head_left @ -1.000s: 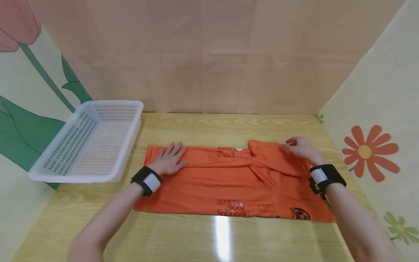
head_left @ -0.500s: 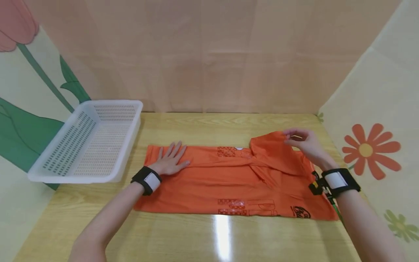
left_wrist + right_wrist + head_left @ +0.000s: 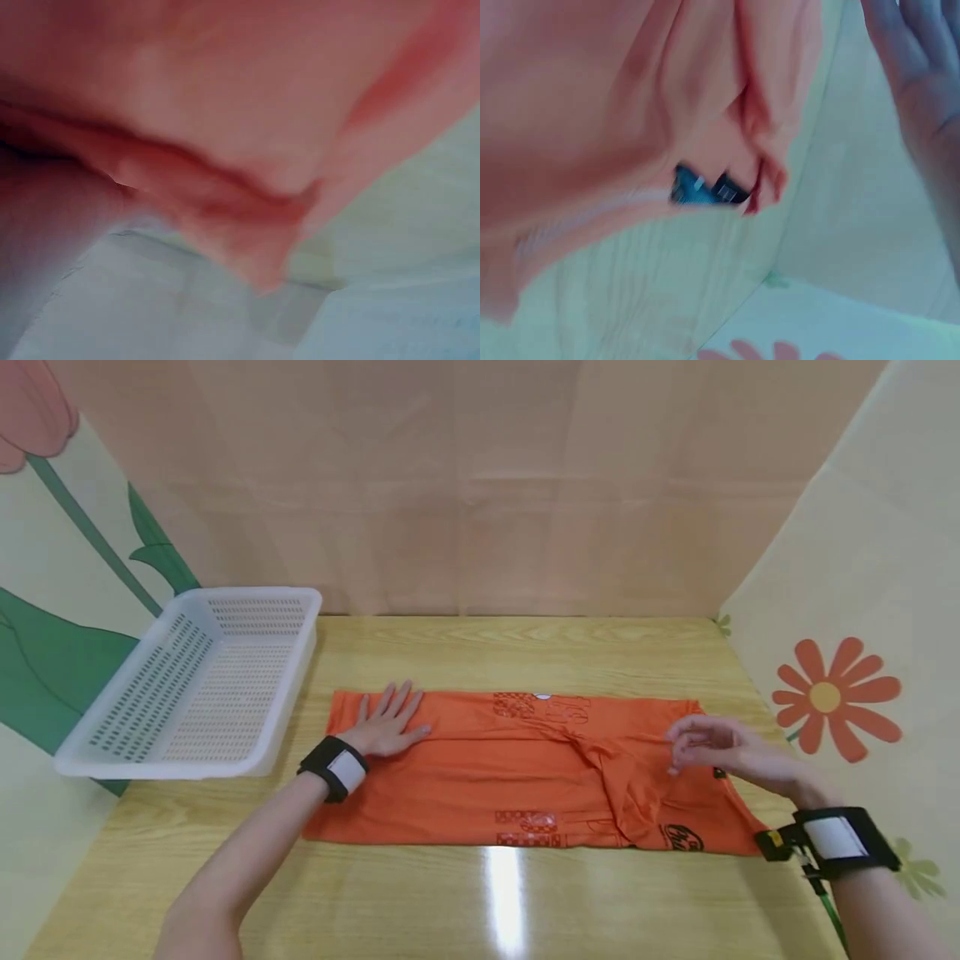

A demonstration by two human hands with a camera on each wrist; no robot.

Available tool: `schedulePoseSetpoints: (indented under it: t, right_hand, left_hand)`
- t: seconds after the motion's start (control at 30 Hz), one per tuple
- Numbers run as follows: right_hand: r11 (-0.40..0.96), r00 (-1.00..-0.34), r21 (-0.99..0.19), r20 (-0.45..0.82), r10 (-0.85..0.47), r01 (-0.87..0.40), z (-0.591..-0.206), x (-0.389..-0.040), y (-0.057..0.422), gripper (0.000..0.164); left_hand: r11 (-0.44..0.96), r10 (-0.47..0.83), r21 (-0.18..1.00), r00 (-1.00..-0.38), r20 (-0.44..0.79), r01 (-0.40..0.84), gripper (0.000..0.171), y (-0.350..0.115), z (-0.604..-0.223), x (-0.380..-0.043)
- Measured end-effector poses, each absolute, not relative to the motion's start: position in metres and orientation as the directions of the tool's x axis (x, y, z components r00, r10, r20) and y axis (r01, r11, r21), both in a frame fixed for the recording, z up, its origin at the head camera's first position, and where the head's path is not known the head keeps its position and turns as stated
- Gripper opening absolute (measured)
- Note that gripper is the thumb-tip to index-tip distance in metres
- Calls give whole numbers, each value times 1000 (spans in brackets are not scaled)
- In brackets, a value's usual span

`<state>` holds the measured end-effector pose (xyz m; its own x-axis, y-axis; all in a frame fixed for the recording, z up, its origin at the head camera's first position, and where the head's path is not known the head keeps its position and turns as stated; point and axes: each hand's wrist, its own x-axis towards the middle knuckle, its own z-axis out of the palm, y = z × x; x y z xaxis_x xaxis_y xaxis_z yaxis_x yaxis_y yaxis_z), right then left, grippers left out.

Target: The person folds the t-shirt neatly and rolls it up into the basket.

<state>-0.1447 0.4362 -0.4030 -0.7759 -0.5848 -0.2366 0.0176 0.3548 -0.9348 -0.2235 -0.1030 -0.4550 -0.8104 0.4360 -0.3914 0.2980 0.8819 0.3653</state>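
Observation:
An orange T-shirt (image 3: 480, 777) lies folded into a long strip, with dark red patterned prints on it and a black logo (image 3: 682, 837) near its right end. My left hand (image 3: 386, 732) rests flat on the strip's left end, fingers spread. Over the right end hovers my right hand (image 3: 712, 747), its fingers loosely bent and apart from the cloth. Below its fingertips a sleeve (image 3: 637, 797) lies turned toward the front edge, crumpled into creases. The right wrist view shows the collar's label (image 3: 697, 186) and the right hand's fingers (image 3: 922, 45) beside the cloth.
A white perforated plastic basket (image 3: 292, 718) stands on the left of the wooden table (image 3: 390, 902). A beige cloth wall (image 3: 457, 493) rises behind the table, and a flower-printed sheet (image 3: 847, 577) borders the right side.
My right hand lifted the sleeve flap from the back edge, brought it toward the front and let it go, then moved right. The left hand stayed in place.

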Motion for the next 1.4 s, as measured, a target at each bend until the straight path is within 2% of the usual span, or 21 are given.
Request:
schedulePoseSetpoints:
  t: [0.07,0.13,0.23,0.33,0.53,0.67,0.77,0.87,1.03,1.27,1.4]
  right_hand:
    - [483,-876,-875,-218,-430,-19,-408,-148,443,29]
    - [599,-939,-801,-203,-278,-3,-412,-154,445,33]
    - [711,-975,-702,-185,-121,45,-418,-168,442,37]
    - [782,-975,-619,-211,-69,79,-421,-182,435,38]
    - [856,-932,-513,-338,-133,64,-422,-186,421,28]
    - [838,-842,-545,-465,-274,28,-421,-174,411,25]
    - [800,-775,-597,-531,-342,55,-421,-164,405,25]
    - [784,-744,-612,-570,-348,102,-423,-157,402,26]
    - [765,-707,-617,-624,-334,184,-427,-154,405,25]
    - [734,-715,-660,-590,-375,160,-425,-152,405,17]
    - [737,-736,-666,-554,-390,110,-424,-152,408,16]
  left_hand:
    - [865,475,359,-804,-357,352,71,-92,-448,-221]
    - [824,544,366,-784,-300,432,67,-73,-437,-217]
    - [733,665,358,-722,-194,579,59,-33,-427,-212]
    - [631,766,332,-629,-130,701,54,13,-421,-204]
    - [473,879,286,-467,-94,833,50,93,-415,-189]
    - [424,905,291,-410,-112,858,49,126,-420,-184]
    - [418,909,325,-389,-151,849,50,141,-422,-183]
    - [423,906,352,-383,-178,835,52,151,-423,-183]
    - [394,919,400,-363,-156,827,44,150,-424,-186]
    - [359,932,399,-348,-103,844,22,117,-416,-187]
    - [379,925,401,-355,-135,834,23,91,-414,-186]
